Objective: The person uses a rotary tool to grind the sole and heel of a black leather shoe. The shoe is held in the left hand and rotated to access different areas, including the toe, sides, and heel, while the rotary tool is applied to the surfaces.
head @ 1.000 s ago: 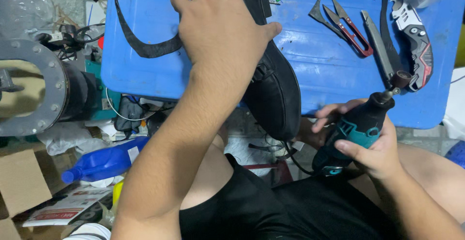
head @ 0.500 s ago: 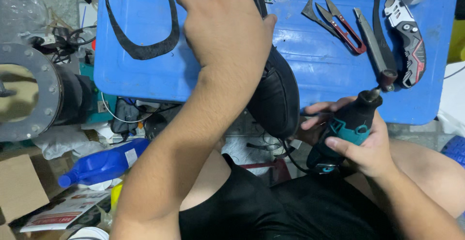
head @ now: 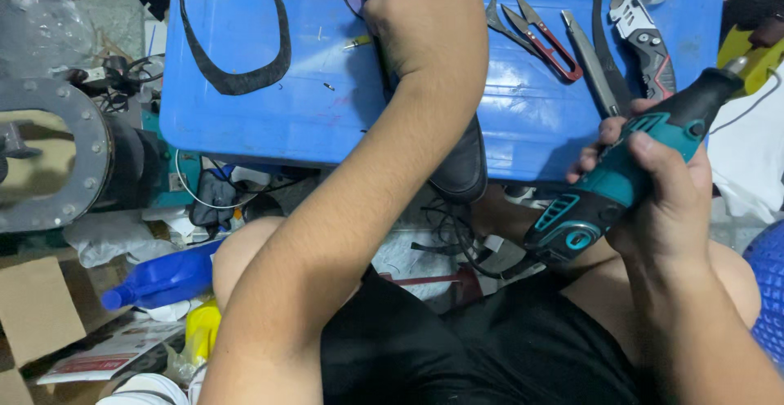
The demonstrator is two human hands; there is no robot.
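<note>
My left hand grips a black shoe that lies on the blue plastic lid; the shoe's end hangs over the near edge. The hand and forearm hide most of the shoe. My right hand holds a teal and black rotary tool above my lap, to the right of the shoe. The tool's tip points up and to the right, away from the shoe.
On the lid lie a curved black strip, red snips, a grey blade and a folding utility knife. A round metal machine part stands at the left. A blue bottle and cardboard clutter the floor.
The rotary tool has swung up and to the right in my right hand. My left hand has slid further up the shoe, which now lies more on the lid.
</note>
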